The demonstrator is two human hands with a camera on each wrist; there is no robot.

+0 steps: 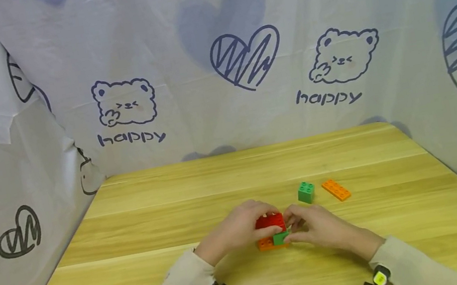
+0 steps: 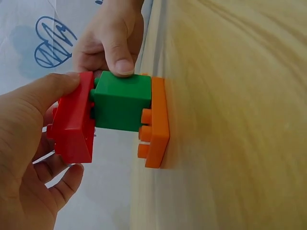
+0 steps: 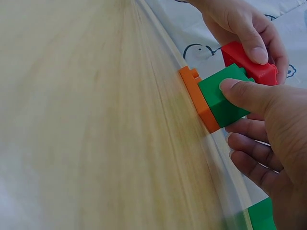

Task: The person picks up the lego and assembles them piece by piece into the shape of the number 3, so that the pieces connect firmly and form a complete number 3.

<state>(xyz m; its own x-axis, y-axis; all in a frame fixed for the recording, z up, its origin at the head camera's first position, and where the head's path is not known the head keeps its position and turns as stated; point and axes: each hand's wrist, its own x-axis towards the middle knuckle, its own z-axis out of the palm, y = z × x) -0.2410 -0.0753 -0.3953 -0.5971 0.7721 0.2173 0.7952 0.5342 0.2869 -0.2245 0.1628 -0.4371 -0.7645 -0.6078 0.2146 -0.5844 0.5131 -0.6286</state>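
In the left wrist view, my left hand (image 2: 24, 139) pinches a red building brick (image 2: 74, 120), with the thumb on one side and fingers behind. The red brick lies against the studs of a green brick (image 2: 122, 103); whether it is fully pressed on cannot be told. That green brick is mounted at one end of an orange brick plate (image 2: 159, 124), whose other studs are bare. My right hand (image 3: 288, 129) grips the green brick, its thumb on the near face. In the head view, the left hand (image 1: 241, 229) and right hand (image 1: 321, 228) meet around this stack.
Beyond the right hand, a loose green brick (image 1: 306, 193) and an orange plate (image 1: 336, 190) lie on the wooden table (image 1: 164, 194). Printed white cloth (image 1: 187, 114) hangs along the table's back and sides. Each wrist carries a small black camera.
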